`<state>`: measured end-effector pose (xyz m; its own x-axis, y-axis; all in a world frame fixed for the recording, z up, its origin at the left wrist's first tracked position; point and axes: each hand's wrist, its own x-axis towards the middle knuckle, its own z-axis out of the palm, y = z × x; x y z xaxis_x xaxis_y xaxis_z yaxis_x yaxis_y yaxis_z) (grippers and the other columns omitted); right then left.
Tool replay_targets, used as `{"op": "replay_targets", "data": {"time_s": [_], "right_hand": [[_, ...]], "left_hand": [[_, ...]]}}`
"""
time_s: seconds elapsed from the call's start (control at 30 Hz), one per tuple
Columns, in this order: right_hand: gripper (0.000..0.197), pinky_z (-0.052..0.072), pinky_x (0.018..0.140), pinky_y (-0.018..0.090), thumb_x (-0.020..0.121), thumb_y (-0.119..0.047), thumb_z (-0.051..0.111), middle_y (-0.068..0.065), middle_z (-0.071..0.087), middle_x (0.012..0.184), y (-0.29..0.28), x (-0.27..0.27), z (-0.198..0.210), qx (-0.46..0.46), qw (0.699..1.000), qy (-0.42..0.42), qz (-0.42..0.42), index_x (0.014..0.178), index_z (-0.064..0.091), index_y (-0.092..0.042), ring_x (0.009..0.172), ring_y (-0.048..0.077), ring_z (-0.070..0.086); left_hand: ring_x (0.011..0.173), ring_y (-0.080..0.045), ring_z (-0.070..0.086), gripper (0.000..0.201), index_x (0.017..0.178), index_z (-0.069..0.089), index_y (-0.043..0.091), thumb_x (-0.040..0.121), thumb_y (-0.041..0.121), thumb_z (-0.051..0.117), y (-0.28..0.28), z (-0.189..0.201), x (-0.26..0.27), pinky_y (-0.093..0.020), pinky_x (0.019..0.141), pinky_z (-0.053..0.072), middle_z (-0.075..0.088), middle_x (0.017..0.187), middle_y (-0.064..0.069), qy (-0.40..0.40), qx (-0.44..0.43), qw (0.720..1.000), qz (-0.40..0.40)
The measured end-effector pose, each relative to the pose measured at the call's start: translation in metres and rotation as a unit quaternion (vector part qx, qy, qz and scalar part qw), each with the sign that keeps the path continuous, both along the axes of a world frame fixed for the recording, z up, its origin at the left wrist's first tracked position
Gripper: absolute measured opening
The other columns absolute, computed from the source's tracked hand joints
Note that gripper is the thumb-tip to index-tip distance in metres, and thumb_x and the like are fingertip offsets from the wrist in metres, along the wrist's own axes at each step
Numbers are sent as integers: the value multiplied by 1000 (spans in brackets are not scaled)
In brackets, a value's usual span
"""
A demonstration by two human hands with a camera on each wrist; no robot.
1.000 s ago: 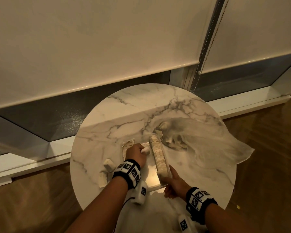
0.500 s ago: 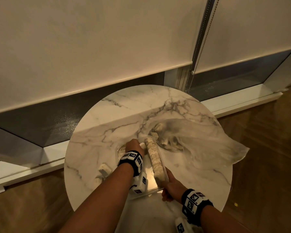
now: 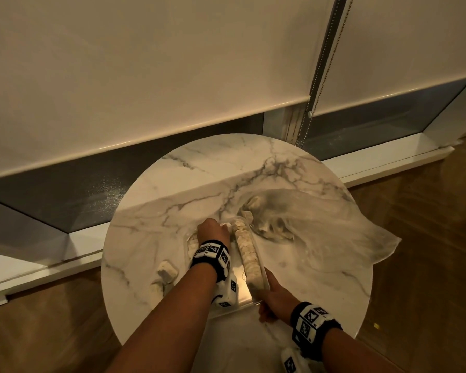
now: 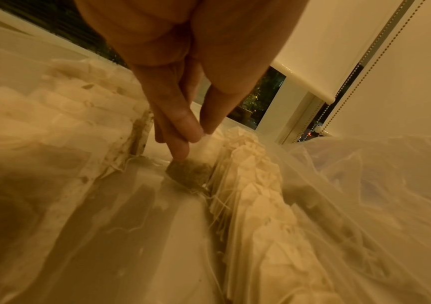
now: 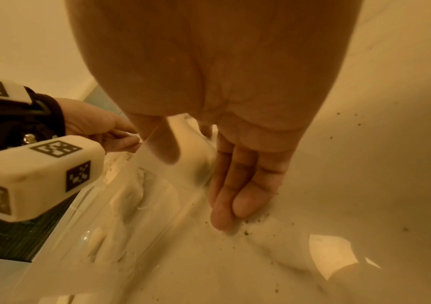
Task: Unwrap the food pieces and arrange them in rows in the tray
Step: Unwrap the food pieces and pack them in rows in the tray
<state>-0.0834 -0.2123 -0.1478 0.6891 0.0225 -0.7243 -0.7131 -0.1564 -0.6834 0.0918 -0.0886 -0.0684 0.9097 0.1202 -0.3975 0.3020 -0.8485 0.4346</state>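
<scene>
A clear plastic tray (image 3: 264,278) sits on the round marble table (image 3: 199,170). One full row of pale food pieces (image 3: 246,251) lines its right wall, and a shorter row (image 3: 193,243) lies on the left. My left hand (image 3: 213,232) reaches to the tray's far end. Its fingertips (image 4: 183,150) and thumb pinch a food piece (image 4: 188,174) that stands on the tray floor against the right row (image 4: 250,185). My right hand (image 3: 275,300) grips the tray's near right corner, with the thumb (image 5: 162,148) inside the wall and the fingers (image 5: 235,195) outside on the table.
A crumpled clear plastic bag (image 3: 320,224) with more pieces inside spreads over the table's right side and hangs past the edge. Two loose pieces (image 3: 167,271) lie left of the tray. A blind's bead chain (image 3: 304,122) hangs behind the table. Crumbs dot the marble.
My left hand has carried the piece forward from the tray's middle to its far end and lowered it beside the right row. The right hand has kept its hold on the corner.
</scene>
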Motion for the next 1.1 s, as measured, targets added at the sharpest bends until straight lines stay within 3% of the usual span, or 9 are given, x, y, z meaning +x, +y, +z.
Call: {"op": "replay_targets", "data": {"time_s": [0.1, 0.27, 0.4, 0.5, 0.63, 0.73, 0.83, 0.97, 1.1], "right_hand": [[86, 57, 63, 38, 83, -70, 61, 12, 71, 77, 0, 0, -1, -1, 1000, 2, 3, 150, 11, -52, 62, 24, 68], [82, 57, 64, 38, 85, -67, 60, 12, 70, 78, 0, 1, 3, 1, 1000, 3, 2, 149, 11, -54, 62, 24, 68], [80, 57, 63, 37, 86, -66, 59, 11, 70, 81, 1, 1, 8, -4, 1000, 1, 4, 149, 12, -53, 62, 22, 68], [80, 56, 58, 34, 86, -66, 59, 8, 69, 85, 1, 2, 12, -7, 1000, -2, 0, 150, 13, -51, 61, 22, 67], [83, 53, 55, 33, 79, -74, 61, 11, 68, 94, 5, 2, 12, -16, 1000, -6, -15, 147, 19, -52, 57, 23, 63], [79, 58, 55, 37, 78, -76, 60, 9, 67, 97, 9, 1, 13, -44, 999, -3, -21, 144, 22, -53, 58, 27, 64], [68, 61, 58, 41, 85, -70, 54, 2, 65, 102, 15, 2, 22, -87, 996, 0, -14, 143, 23, -53, 75, 34, 71], [63, 49, 51, 24, 93, -62, 50, 0, 60, 114, 20, 4, 30, -131, 991, 1, -2, 148, 21, -49, 87, 23, 63], [71, 46, 85, 29, 94, -64, 47, 10, 58, 134, 27, 4, 25, -185, 983, 7, 1, 154, 13, -45, 113, 34, 58]], "left_hand": [[103, -38, 64, 37, 104, 64, -5, 94, 30, 61, 1, 3, -2, -37, 80, 53, 67, 109, -23, 4, -5, 1000, 4], [90, -36, 69, 34, 88, 73, -1, 90, 32, 62, -2, 2, -8, -34, 73, 54, 73, 92, -20, 23, -30, 999, -33], [92, -34, 68, 21, 82, 74, 4, 90, 18, 61, -2, 6, -12, -35, 80, 53, 72, 90, -17, 30, -57, 997, -51], [78, -29, 62, 27, 65, 65, 17, 91, 21, 61, 3, 9, -15, -34, 86, 55, 62, 78, -9, 12, -70, 996, -62], [82, -17, 68, 11, 89, 76, 20, 87, 24, 67, 23, 19, -26, -21, 77, 51, 74, 86, 0, -39, -144, 987, -66], [75, -8, 67, 5, 88, 75, 23, 86, 26, 71, 53, 29, -43, -22, 75, 54, 72, 80, 10, -94, -192, 976, -36], [75, -6, 66, 4, 83, 74, 25, 86, 24, 72, 95, 32, -61, -18, 71, 50, 71, 77, 9, -137, -198, 970, 45], [79, -21, 65, 5, 82, 72, 20, 87, 21, 69, 150, 15, -81, -23, 77, 46, 71, 79, -1, -115, -127, 978, 121], [97, -30, 65, 18, 99, 72, 12, 87, 25, 68, 182, -15, -99, -24, 79, 46, 71, 97, -10, -29, -32, 994, 98]]}}
